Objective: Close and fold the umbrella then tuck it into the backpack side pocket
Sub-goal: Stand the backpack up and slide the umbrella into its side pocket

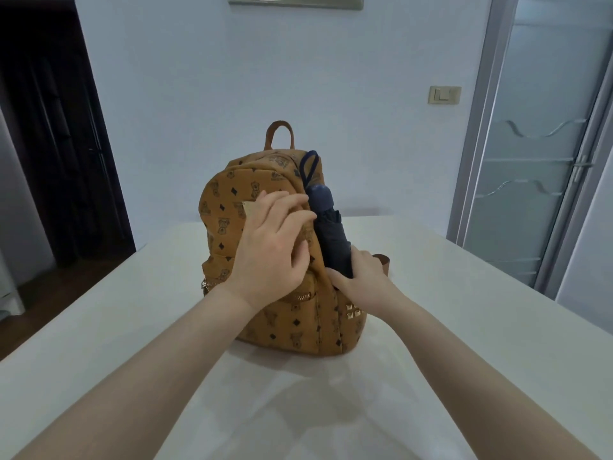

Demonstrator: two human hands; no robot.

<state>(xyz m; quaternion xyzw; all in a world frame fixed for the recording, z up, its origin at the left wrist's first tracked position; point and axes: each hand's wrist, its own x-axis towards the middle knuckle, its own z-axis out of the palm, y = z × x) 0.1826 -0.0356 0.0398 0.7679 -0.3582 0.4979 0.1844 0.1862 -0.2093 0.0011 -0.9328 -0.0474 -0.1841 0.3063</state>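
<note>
A tan backpack (229,207) with a dark bear print stands upright on the white table (464,327). A folded navy umbrella (331,234) sticks up out of its right side pocket, handle and wrist loop on top, lower end hidden in the pocket. My left hand (272,247) lies flat against the front of the backpack, fingers spread, fingertips next to the umbrella. My right hand (361,277) rests at the pocket's mouth, fingers around the lower part of the umbrella and the pocket edge.
The table runs wide on both sides of the backpack. Behind it is a pale wall with a light switch (444,94). A dark doorway (56,144) is at left and a frosted glass door (537,144) at right.
</note>
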